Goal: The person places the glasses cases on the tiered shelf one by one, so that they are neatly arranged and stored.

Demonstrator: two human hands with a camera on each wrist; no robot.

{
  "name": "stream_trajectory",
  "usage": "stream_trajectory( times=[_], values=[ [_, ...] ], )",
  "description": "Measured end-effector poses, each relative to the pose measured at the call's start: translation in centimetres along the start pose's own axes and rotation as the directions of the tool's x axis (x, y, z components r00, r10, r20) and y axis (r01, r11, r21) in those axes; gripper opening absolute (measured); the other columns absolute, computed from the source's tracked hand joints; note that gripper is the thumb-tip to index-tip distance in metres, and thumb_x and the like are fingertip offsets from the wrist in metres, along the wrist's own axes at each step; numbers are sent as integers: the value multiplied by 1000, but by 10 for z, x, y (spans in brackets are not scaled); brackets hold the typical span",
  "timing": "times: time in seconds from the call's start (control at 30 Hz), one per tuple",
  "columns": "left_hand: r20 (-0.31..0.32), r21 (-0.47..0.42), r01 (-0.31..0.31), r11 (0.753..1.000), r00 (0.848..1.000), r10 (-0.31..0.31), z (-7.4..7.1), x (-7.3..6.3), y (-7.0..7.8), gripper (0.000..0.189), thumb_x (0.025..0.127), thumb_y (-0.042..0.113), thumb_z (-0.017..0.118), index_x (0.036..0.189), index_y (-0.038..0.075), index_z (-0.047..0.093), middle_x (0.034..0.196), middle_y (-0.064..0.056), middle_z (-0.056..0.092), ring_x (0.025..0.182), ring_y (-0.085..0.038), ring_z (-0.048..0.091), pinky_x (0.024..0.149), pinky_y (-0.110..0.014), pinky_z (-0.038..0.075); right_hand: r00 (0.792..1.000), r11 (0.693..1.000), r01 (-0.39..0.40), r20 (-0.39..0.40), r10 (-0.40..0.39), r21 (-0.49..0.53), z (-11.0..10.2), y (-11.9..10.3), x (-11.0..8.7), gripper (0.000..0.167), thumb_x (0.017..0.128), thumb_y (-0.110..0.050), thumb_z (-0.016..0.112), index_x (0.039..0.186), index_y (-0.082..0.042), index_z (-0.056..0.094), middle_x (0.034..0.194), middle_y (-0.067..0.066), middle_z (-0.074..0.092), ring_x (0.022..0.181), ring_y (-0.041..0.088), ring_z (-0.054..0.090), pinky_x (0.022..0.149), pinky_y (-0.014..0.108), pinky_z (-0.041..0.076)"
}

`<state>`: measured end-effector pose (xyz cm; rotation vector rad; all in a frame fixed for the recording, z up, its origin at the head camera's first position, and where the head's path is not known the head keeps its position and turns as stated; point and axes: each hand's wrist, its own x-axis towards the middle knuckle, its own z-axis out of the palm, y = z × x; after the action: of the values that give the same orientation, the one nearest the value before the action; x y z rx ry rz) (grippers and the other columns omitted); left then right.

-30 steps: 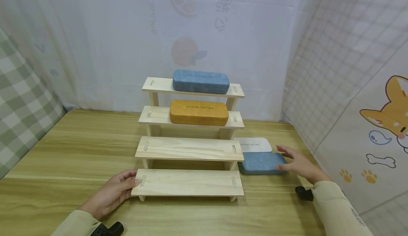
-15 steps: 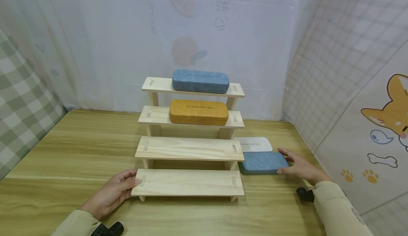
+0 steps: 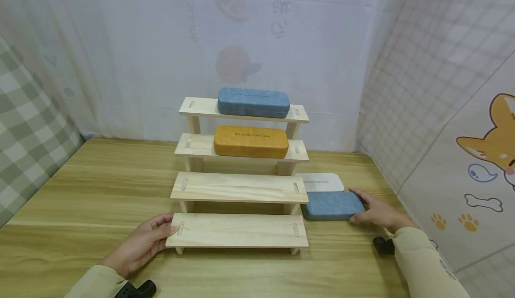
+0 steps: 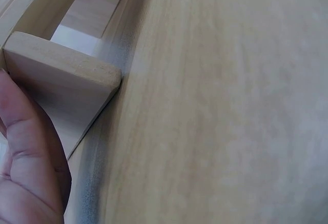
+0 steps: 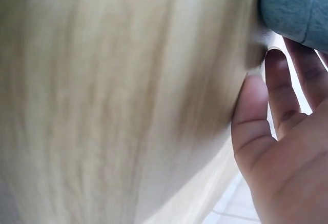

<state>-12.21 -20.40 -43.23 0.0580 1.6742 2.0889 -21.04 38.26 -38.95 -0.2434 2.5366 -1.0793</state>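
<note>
A stepped wooden stand (image 3: 237, 231) with several shelves stands mid-table. My left hand (image 3: 141, 244) holds its lowest shelf at the left end, thumb on top; in the left wrist view its fingers (image 4: 31, 167) lie beside a support board (image 4: 56, 75). A blue glasses case (image 3: 334, 206) lies flat on the table, its left end next to the stand. At its right end is my right hand (image 3: 378, 210), thumb and fingers spread about the corners. In the right wrist view the fingertips lie close to the case (image 5: 294, 11); contact is hard to tell.
A white case (image 3: 322, 182) lies directly behind the blue one, partly hidden by the stand. An orange case (image 3: 251, 142) rests on the second shelf from the top, another blue case (image 3: 253, 103) on the top shelf. Curtains (image 3: 141, 65) border the table.
My right hand has drawn back slightly from over the blue case to its right end. The case has shifted a little to the right. My left hand stays put.
</note>
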Motion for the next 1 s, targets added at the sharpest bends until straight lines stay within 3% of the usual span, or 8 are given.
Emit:
stream_trajectory(
  times=[0.37,0.53,0.67,0.83,1.0],
  values=[
    [9,-2,-6,1000,1000,6,0,0,0,62,99,13,54,141,-15,19,114,2,58,101,-9,60,87,-26,52,1000,1000,2,-17,-1,13,1,3,4,93,75,-12,81,147,6,26,148,37,20,132,50,24,102,60,30],
    [3,-5,-2,1000,1000,2,0,0,0,61,99,13,55,141,-15,21,114,2,58,101,-9,60,87,-26,53,999,1000,24,-23,-24,18,1,3,2,92,76,-12,81,147,7,27,145,35,29,127,42,36,93,34,43],
    [-2,-7,0,1000,1000,0,0,0,0,61,99,13,56,141,-15,21,113,2,58,101,-9,60,87,-26,53,999,999,28,-30,-27,32,0,3,0,92,77,-13,81,147,8,25,143,34,33,123,36,41,83,18,45],
    [-5,-2,-1,1000,1000,1,1,0,0,63,99,13,56,141,-15,20,113,1,58,101,-9,60,87,-26,53,997,1000,3,-79,-4,-8,1,4,-4,91,75,-17,82,146,7,30,141,34,38,123,37,43,82,21,45],
    [-1,-6,-6,1000,1000,6,0,0,-1,57,99,12,54,139,-14,24,112,2,58,100,-9,60,86,-26,53,994,999,-25,-106,23,-23,-1,4,-11,90,77,-21,81,147,4,30,142,34,35,126,44,38,90,41,44]
  ],
)
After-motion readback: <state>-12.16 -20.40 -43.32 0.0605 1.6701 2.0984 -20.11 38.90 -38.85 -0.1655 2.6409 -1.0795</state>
